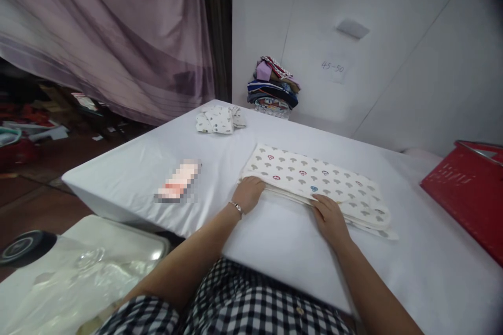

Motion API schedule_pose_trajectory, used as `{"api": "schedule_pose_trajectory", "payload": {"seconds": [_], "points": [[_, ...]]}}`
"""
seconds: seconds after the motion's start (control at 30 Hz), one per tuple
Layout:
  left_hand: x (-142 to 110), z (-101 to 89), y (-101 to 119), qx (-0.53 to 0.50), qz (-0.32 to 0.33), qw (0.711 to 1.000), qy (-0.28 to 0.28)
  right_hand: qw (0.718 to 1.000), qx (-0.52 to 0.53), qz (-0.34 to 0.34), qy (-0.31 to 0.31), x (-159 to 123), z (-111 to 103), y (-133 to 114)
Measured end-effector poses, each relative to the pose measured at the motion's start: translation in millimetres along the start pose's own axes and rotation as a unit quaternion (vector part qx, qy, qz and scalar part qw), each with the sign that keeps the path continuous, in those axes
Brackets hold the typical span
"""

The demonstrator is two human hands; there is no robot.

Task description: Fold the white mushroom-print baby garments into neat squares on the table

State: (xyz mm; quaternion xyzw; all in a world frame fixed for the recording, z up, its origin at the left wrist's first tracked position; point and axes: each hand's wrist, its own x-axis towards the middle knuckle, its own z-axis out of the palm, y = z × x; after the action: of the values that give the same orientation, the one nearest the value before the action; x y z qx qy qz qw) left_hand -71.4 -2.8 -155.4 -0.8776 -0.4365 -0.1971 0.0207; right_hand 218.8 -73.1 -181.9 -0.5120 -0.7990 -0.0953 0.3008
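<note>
- Both your left hand (248, 193) and right hand (331, 218) touch the mushroom-print cloth (310, 175).
- Fingers overlap its near edge; how closed each grip is, I cannot tell.

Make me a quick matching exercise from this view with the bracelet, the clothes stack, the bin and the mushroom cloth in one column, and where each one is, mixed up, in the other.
Things:
1. Bracelet
2. Clothes stack
3. Bin
4. Mushroom cloth

Places:
A. By the wall, past the table
B. Touched by the left hand and right hand
C. At the picture's right edge
D. On the left wrist

Pairs: 1-D, 2-A, 3-C, 4-B
</note>
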Motion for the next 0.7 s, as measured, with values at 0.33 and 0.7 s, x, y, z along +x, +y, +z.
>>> {"api": "schedule_pose_trajectory", "payload": {"seconds": [0.33,0.7], "points": [[-10,-10.9,9,0.012,-0.093,0.996,0.008,0.999,0.033,0.018,-0.036,-2,-3,0],[-4,-24.4,-30,-0.13,-0.339,0.926,0.1,0.948,0.18,0.214,-0.152,22,-35,7]]}}
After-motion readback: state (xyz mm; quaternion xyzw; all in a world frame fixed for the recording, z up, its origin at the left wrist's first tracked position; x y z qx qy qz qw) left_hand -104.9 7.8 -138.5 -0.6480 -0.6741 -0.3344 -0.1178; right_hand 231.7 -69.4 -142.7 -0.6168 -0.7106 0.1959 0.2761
